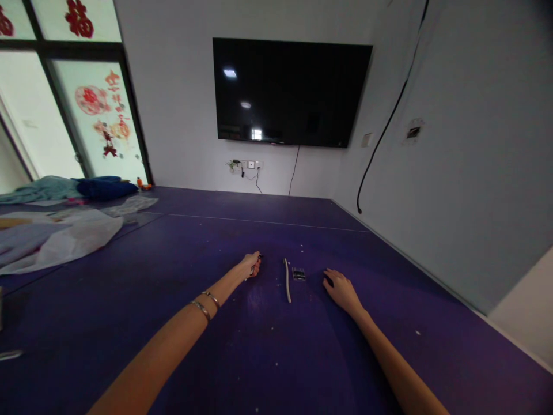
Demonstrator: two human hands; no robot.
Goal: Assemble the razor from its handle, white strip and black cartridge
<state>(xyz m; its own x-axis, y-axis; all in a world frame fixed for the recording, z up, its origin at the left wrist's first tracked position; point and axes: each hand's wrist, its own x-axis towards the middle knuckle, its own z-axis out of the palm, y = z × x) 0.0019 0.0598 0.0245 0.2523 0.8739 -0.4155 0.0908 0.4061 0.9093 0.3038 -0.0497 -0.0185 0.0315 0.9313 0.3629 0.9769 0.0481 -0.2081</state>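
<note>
My left hand (251, 265), with bracelets at its wrist, is closed around a small dark object (261, 256). Only bits of that object stick out between the fingers, so its kind does not show. On the purple surface (259, 357), to the right of this hand, lies a short length of pale cable (287, 282). Just right of the cable is a small clear packet (298, 274) with dark pieces in it. My right hand (339, 287) rests palm down beside the packet, apart from it, its fingers loosely bent and spread with nothing visible in them.
White plastic sheeting (82, 236) and folded blue cloth (106, 187) lie at the left. A black cable (384, 129) hangs along the right wall. On the far wall are a television (291, 92) and sockets (250, 165). Small white scraps dot the surface.
</note>
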